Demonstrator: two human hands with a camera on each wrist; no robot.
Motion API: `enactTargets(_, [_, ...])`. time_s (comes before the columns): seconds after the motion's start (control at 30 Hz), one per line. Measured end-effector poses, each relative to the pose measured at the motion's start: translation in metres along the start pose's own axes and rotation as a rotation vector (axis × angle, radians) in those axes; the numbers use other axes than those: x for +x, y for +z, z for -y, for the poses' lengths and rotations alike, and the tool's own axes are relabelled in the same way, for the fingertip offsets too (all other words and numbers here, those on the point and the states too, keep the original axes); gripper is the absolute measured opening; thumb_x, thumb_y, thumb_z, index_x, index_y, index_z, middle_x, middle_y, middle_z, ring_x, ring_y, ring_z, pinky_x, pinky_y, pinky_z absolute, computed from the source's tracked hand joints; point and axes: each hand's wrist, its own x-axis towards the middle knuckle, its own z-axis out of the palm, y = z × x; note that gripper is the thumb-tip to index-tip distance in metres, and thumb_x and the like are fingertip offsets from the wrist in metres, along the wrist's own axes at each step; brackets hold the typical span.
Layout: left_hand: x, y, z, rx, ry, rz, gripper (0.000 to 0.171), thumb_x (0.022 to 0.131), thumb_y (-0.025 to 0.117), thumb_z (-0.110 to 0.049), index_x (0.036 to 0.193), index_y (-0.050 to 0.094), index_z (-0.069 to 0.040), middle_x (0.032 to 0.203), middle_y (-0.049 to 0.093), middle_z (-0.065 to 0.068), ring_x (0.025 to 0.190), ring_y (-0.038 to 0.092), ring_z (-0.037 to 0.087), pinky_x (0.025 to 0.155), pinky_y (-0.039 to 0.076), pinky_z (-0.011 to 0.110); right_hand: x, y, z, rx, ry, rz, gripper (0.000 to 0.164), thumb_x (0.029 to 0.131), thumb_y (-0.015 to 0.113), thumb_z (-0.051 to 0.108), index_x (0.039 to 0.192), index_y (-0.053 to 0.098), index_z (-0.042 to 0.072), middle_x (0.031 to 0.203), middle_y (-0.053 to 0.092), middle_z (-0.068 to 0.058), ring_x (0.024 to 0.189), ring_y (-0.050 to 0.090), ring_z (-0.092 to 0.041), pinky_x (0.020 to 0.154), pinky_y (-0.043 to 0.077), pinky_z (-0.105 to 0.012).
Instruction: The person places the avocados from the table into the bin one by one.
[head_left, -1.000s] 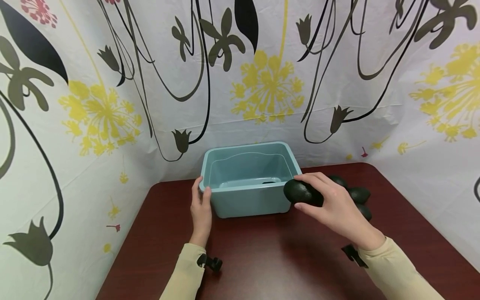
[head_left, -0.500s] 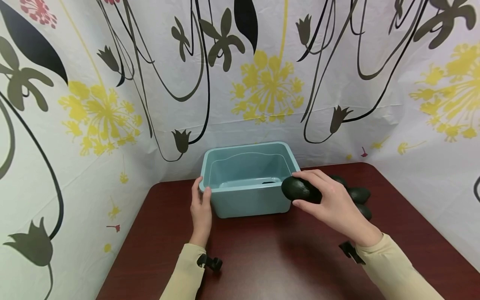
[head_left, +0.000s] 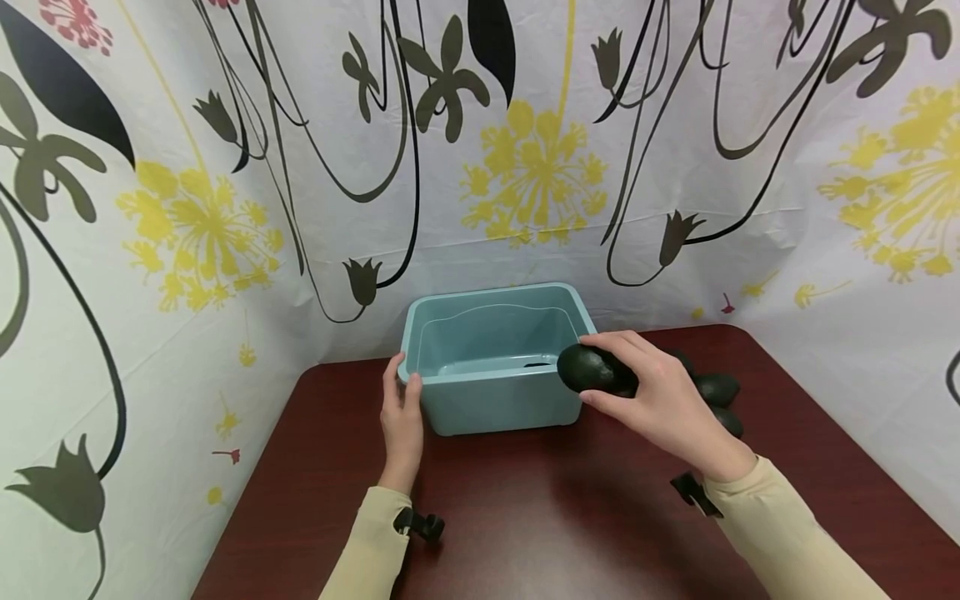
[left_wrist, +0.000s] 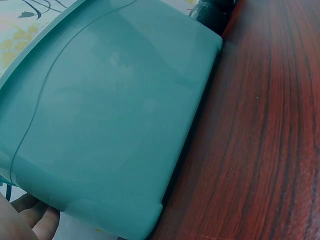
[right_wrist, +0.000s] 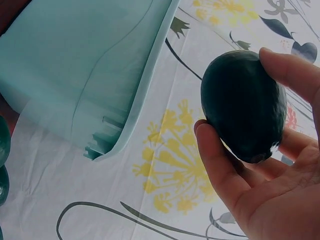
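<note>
My right hand (head_left: 667, 400) grips a dark green avocado (head_left: 592, 371) between thumb and fingers, just above the front right corner of a light blue plastic bin (head_left: 502, 406). Seen from the right wrist, the avocado (right_wrist: 242, 105) is held off to the side of the bin's rim. My left hand (head_left: 402, 425) holds the bin's front left corner, its thumb at the front and its fingers round the side. The left wrist view shows the fingers (left_wrist: 42, 217) against that side. A small dark patch (head_left: 537, 365) shows inside the bin; what it is cannot be told.
Several more avocados (head_left: 717, 389) lie on the right side of the dark red wooden table (head_left: 495, 517), partly hidden behind my right hand. A white flower-patterned cloth (head_left: 540, 267) hangs close behind the bin and along the sides.
My right hand has moved slightly up and to the left with the avocado, nearer the bin's opening. The left hand and the bin have stayed in place.
</note>
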Motion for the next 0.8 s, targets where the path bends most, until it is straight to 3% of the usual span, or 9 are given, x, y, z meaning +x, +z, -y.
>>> enactTargets(0.8, [0.001, 0.000, 0.002, 0.007, 0.000, 0.007, 0.047, 0.101, 0.051, -0.055, 0.147, 0.039, -0.050, 0.146, 0.047, -0.010, 0.124, 0.051, 0.019, 0.098, 0.042, 0.056, 0.020, 0.000, 0.002, 0.045, -0.007, -0.018, 0.067, 0.080, 0.087, 0.034, 0.140, 0.056, 0.038, 0.133, 0.054, 0.016, 0.118, 0.055, -0.007, 0.090, 0.046, -0.034])
